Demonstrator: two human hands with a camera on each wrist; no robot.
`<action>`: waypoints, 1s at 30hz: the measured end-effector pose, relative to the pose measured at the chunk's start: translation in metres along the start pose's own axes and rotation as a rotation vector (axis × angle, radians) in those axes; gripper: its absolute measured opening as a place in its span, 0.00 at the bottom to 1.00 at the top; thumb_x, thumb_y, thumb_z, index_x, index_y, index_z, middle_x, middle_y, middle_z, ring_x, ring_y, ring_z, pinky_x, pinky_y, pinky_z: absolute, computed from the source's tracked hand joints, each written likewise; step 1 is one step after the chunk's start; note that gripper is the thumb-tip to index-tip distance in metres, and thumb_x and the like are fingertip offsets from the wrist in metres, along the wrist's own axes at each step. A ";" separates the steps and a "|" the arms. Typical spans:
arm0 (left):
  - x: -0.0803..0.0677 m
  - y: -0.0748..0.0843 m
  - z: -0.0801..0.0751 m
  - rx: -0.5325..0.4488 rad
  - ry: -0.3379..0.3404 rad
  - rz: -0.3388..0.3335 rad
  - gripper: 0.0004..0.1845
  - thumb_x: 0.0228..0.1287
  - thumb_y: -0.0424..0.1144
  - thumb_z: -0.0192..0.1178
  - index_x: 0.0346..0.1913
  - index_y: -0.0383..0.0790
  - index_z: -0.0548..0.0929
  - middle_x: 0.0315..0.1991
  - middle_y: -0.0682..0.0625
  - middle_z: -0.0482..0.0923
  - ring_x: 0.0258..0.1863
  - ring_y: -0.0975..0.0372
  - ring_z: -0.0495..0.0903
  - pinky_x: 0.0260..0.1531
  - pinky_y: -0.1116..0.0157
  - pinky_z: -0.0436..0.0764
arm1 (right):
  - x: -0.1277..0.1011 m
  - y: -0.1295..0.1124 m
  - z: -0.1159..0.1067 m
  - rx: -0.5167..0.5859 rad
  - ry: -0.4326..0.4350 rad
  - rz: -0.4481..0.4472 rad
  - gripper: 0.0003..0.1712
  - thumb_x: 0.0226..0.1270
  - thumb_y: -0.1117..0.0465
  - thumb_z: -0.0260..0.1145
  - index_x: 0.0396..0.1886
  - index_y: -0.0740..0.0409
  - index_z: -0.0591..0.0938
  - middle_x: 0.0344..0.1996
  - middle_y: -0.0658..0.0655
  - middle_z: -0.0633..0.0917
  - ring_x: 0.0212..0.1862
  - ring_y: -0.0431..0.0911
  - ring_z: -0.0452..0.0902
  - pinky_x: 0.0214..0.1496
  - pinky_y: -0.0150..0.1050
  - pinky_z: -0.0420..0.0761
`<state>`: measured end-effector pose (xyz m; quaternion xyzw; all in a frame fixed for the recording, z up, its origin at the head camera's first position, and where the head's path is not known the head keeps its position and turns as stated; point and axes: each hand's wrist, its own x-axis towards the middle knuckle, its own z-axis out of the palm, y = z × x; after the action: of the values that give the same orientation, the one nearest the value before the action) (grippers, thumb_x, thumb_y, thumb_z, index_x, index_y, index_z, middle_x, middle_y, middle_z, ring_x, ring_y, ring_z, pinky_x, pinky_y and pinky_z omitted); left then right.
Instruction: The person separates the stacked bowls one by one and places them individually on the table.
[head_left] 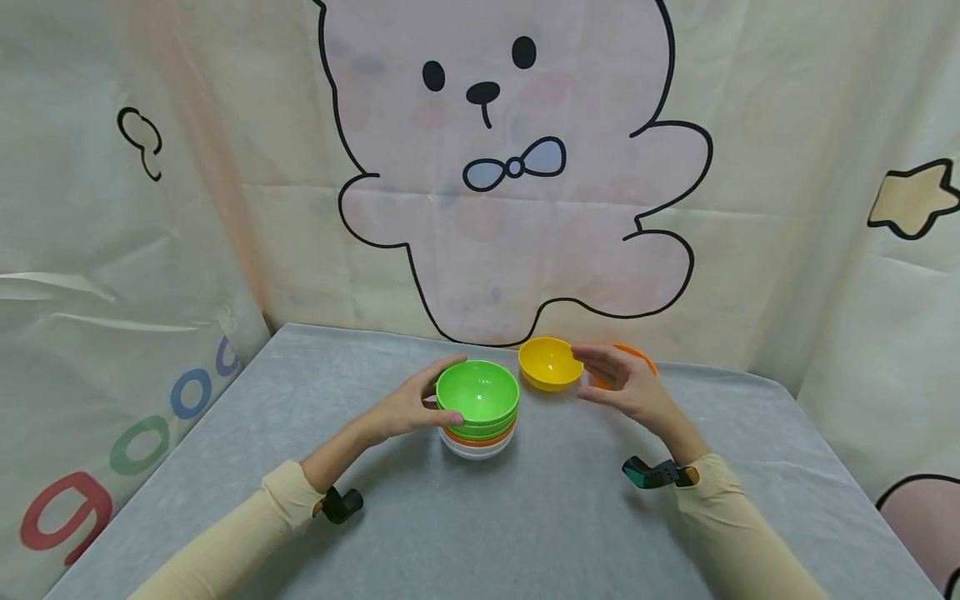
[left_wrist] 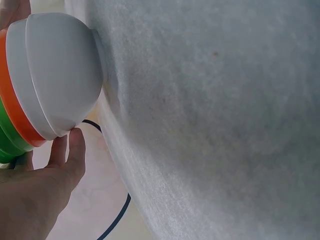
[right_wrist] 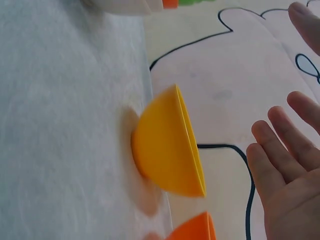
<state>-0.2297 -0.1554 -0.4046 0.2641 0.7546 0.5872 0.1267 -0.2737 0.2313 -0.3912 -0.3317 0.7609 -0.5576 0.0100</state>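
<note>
Sitting in the middle of the grey table (head_left: 525,517) is a stack of bowls (head_left: 478,408) — green on top, then orange, white at the bottom. The left hand (head_left: 408,407) curls round its side and holds it. Just beside the stack stands a yellow bowl (head_left: 550,362). The right hand (head_left: 626,383) is next to it, fingers apart, holding nothing. An orange bowl (head_left: 637,356) peeks out behind that hand.
</note>
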 end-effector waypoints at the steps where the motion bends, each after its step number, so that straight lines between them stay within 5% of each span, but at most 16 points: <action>1: 0.000 0.000 0.000 0.000 -0.001 0.001 0.49 0.62 0.44 0.74 0.81 0.48 0.55 0.71 0.42 0.64 0.69 0.49 0.67 0.61 0.53 0.74 | 0.002 -0.001 0.002 0.002 -0.013 -0.004 0.34 0.63 0.74 0.73 0.69 0.70 0.72 0.65 0.71 0.73 0.68 0.67 0.66 0.68 0.41 0.68; 18: 0.001 0.001 0.000 -0.001 -0.007 -0.006 0.50 0.63 0.42 0.74 0.81 0.46 0.55 0.70 0.41 0.64 0.69 0.48 0.67 0.61 0.53 0.75 | 0.029 -0.006 0.043 0.108 -0.141 -0.043 0.37 0.61 0.74 0.74 0.69 0.68 0.71 0.67 0.74 0.70 0.70 0.60 0.66 0.70 0.46 0.66; 30: 0.002 -0.002 -0.002 0.013 -0.013 0.007 0.50 0.63 0.42 0.73 0.81 0.44 0.53 0.70 0.42 0.65 0.69 0.49 0.67 0.61 0.53 0.74 | 0.041 -0.012 0.066 0.184 -0.254 -0.059 0.43 0.63 0.69 0.76 0.74 0.69 0.65 0.70 0.63 0.70 0.73 0.61 0.61 0.71 0.58 0.60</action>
<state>-0.2328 -0.1560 -0.4055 0.2715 0.7567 0.5808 0.1278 -0.2745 0.1526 -0.3915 -0.4196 0.6891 -0.5785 0.1203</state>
